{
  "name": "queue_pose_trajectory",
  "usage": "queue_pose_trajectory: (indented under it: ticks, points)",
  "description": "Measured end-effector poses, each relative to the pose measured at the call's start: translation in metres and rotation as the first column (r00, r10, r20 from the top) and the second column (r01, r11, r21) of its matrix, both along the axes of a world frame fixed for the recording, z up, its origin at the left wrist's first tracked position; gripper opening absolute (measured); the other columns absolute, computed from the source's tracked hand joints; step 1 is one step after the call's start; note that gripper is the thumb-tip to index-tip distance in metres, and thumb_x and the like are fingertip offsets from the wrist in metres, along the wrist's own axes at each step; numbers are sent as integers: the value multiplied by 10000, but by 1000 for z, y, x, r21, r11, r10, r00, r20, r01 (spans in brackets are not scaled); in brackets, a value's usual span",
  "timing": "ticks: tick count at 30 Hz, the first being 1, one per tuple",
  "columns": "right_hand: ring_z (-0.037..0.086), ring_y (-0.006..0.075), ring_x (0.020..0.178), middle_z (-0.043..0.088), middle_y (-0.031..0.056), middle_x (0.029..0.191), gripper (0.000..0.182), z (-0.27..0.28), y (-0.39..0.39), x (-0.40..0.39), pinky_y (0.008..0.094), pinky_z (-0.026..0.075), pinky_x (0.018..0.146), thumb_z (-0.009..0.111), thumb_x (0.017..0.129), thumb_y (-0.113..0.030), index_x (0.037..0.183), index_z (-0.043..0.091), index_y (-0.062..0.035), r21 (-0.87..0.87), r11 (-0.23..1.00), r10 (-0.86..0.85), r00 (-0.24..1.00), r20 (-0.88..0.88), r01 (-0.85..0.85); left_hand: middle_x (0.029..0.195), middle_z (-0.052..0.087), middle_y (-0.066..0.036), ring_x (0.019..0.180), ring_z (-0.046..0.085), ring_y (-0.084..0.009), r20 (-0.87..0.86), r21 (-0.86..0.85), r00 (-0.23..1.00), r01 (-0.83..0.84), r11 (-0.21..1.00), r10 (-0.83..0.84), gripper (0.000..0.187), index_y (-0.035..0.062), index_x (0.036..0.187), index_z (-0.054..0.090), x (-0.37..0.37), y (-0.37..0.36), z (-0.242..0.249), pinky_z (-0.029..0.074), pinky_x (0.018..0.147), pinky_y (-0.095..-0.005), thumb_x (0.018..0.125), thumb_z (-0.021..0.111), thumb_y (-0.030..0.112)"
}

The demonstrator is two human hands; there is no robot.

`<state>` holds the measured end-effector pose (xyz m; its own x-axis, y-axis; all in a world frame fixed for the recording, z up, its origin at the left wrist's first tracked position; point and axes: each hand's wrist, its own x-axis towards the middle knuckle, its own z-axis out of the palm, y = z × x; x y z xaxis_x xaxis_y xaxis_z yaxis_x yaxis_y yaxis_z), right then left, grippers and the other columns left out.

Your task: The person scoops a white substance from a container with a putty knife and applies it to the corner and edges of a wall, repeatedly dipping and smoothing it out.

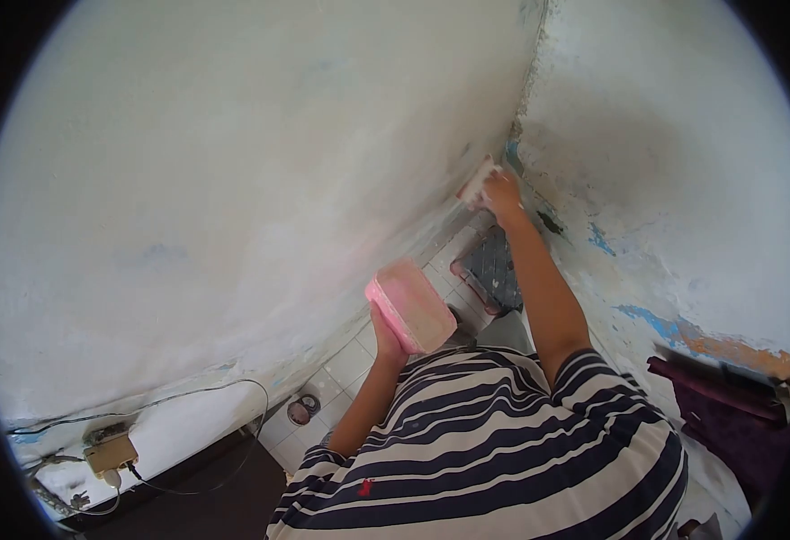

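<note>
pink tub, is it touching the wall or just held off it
Apart. The head view shows the left hand holding the pink tub from below, tilted, out in front of the white wall, with floor tiles visible behind it.

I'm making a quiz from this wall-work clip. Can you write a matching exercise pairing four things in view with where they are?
Things:
1. pink tub
2. right hand
3. purple cloth
4. socket box

Places:
A. low on the left wall, with cables
B. at the wall corner, pressing a pale tool
C. held up in the left hand
D. at the far right, below the peeling paint

Pairs: 1-C, 2-B, 3-D, 4-A
</note>
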<state>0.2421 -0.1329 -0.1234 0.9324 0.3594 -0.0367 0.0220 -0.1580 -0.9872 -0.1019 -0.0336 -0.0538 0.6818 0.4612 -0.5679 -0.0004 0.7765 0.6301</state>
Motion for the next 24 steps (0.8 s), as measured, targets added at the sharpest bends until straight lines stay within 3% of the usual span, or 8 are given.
queue_pose_trajectory:
  ticks: [1,6,12,14,15,17,20,24]
  points:
    - [678,294,703,643,165,868,165,-55,18,21,390,574,636,493,910,-81,907,561,69,-243,967,183,863,471,-73,1475,487,-107,1330,496,-299,-6,-2,1000,2,1000,-2,710,133,1517,355,-1,-1,1,412,1113,-460,1025,242,632]
    - [651,397,894,681,207,899,208,88,59,2,462,532,792,668,761,-209,793,699,-6,-255,956,-153,988,-16,144,1476,488,-103,1335,493,-298,37,21,999,13,1000,-13,711,135,1517,360,0,-1,0,415,1111,-459,1024,237,633]
    - [682,281,775,622,157,719,203,-58,-26,11,381,552,656,601,878,-157,855,592,44,-102,988,137,960,244,-115,1481,485,-100,1335,495,-303,44,25,999,-7,1000,6,713,139,1517,362,2,-2,-2,425,1102,-462,1021,240,637]
    - [675,266,778,643,114,780,193,-10,-9,30,407,595,718,639,881,-166,879,607,24,-852,523,683,610,402,-24,1480,485,-100,1334,496,-303,58,17,998,10,1000,-11,715,140,1517,362,2,-4,1,425,1102,-464,1019,243,640]
    - [675,266,778,643,114,780,193,-33,7,49,407,595,718,639,881,-166,879,607,24,-853,522,682,612,400,-24,1480,485,-100,1332,497,-304,71,17,997,25,1000,-26,717,141,1517,362,3,-3,3,426,1101,-465,1018,245,643]
    - [672,274,786,657,131,861,261,-65,40,63,440,610,790,671,881,-211,922,601,38,-131,954,298,879,371,-268,1478,486,-100,1331,498,-303,80,4,996,33,999,-33,718,141,1517,361,1,-4,-1,425,1102,-464,1017,245,644]
    - [670,304,794,650,145,896,292,50,13,12,482,607,804,640,906,-231,955,582,51,410,899,244,953,-181,-153,1476,488,-99,1328,500,-302,74,23,996,51,998,-52,722,141,1515,362,1,2,1,426,1102,-464,1015,246,648]
    - [671,294,818,619,136,890,315,76,-34,-2,475,612,810,678,889,-240,964,572,47,473,880,264,866,-425,-36,1472,492,-101,1324,504,-300,61,19,997,50,999,-51,729,136,1511,366,1,-2,4,428,1099,-467,1013,244,654]
